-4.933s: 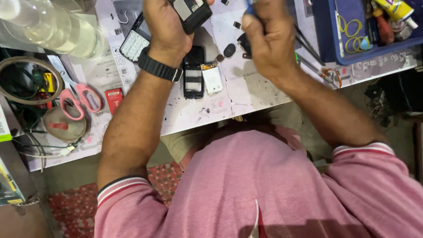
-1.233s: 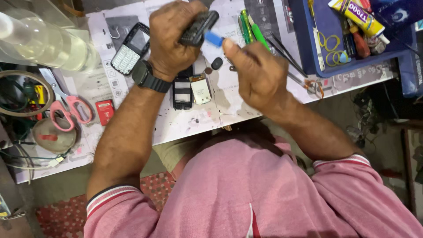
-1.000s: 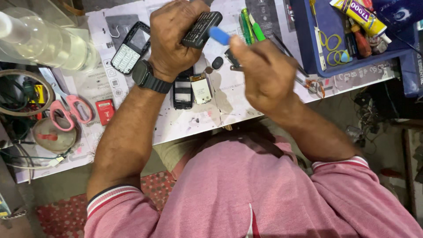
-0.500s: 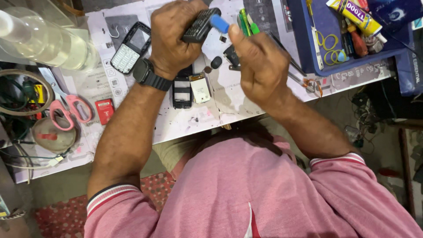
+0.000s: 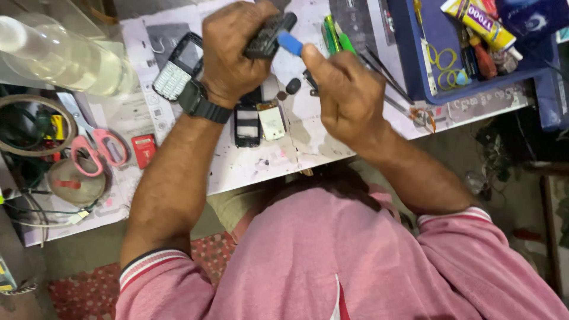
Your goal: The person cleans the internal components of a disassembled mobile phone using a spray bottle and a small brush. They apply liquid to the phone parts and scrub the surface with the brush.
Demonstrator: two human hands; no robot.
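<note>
A dark keypad phone (image 5: 269,34) is gripped tightly in the left hand (image 5: 234,53), raised above the white worktable (image 5: 261,163). A small blue tool (image 5: 290,42) is pinched between the fingers of the right hand (image 5: 347,95) and set against the phone's end. Beneath lie an opened phone body (image 5: 247,121), a second keypad phone (image 5: 178,66), pink scissors (image 5: 98,142) and a blue tray (image 5: 427,71).

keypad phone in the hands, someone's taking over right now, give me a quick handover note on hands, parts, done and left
Left hand grips the dark keypad phone above the bench.
Right hand holds a blue pry tool with its tip at the phone's edge.
On the bench: an opened phone body with a loose pale part, and a second keypad phone.
Done: one phone opened. Left: the held phone looks not yet opened.
</note>
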